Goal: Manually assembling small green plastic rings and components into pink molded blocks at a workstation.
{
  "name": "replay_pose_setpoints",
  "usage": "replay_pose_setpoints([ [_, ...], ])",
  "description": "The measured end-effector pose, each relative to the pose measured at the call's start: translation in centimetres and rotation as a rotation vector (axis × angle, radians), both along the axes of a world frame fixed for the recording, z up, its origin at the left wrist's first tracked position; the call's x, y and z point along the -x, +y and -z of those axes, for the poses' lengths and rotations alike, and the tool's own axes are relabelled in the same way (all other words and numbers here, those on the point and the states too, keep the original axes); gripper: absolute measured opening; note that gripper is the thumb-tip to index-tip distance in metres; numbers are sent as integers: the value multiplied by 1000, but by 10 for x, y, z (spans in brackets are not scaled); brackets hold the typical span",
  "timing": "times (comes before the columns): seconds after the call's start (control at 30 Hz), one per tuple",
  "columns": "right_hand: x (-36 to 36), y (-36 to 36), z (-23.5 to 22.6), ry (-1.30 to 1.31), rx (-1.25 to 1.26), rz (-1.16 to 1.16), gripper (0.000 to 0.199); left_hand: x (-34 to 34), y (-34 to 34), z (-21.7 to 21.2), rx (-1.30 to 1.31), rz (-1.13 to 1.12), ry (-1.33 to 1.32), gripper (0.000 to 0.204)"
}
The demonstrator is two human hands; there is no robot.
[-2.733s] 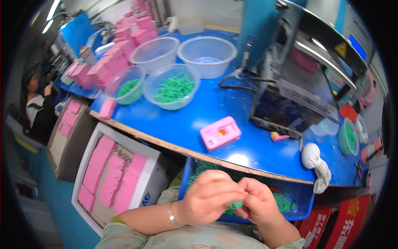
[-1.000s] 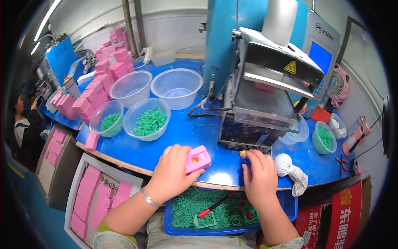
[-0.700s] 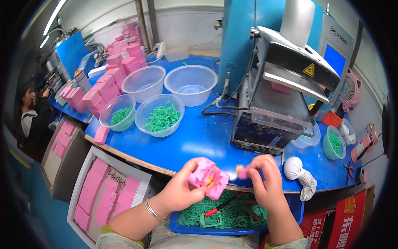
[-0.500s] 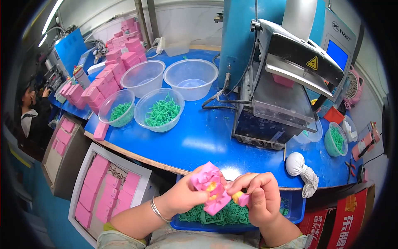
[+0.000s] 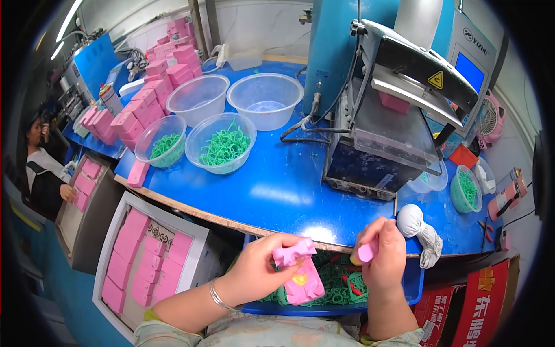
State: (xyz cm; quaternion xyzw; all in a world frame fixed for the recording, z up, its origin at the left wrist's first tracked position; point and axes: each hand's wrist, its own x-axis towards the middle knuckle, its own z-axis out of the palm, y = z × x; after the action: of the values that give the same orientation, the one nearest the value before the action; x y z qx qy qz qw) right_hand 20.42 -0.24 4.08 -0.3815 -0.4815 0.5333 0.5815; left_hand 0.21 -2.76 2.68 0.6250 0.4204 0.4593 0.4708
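My left hand (image 5: 257, 272) grips a pink hinged plastic case (image 5: 300, 274), swung open, with a yellow spot showing inside its lower half. My right hand (image 5: 384, 257) pinches a small pink piece (image 5: 366, 253) just right of the case, with a bit of yellow at its left tip. Both hands hover over a blue tray (image 5: 413, 289) of green plastic frames below the table's front edge.
A blue table (image 5: 277, 185) carries a dark press machine (image 5: 399, 115), two bowls of green pieces (image 5: 222, 144), two empty clear bowls (image 5: 266, 101), stacked pink cases (image 5: 144, 98) and a white cloth bundle (image 5: 419, 228). A white tray of pink cases (image 5: 150, 254) is at lower left. Another person (image 5: 40, 168) stands far left.
My left hand picked the pink case off the table, drew it toward me and opened it. My right hand came back from the machine holding a small pink piece.
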Motion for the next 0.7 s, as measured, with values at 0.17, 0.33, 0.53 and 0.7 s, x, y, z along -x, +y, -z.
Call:
replay_pose_setpoints([
  [0.17,-21,-10,-17,366,427,-644,19,8,2,-5,-644,-85,515,43],
  [0.33,-3,-26,-28,34,176,-418,23,7,-5,2,-815,-55,634,42],
  [0.53,7,-29,-13,-383,-34,-320,16,8,-9,7,-886,-86,669,44],
  [0.7,2,-15,-16,-705,-569,-357,25,13,-7,12,-880,-69,642,48],
])
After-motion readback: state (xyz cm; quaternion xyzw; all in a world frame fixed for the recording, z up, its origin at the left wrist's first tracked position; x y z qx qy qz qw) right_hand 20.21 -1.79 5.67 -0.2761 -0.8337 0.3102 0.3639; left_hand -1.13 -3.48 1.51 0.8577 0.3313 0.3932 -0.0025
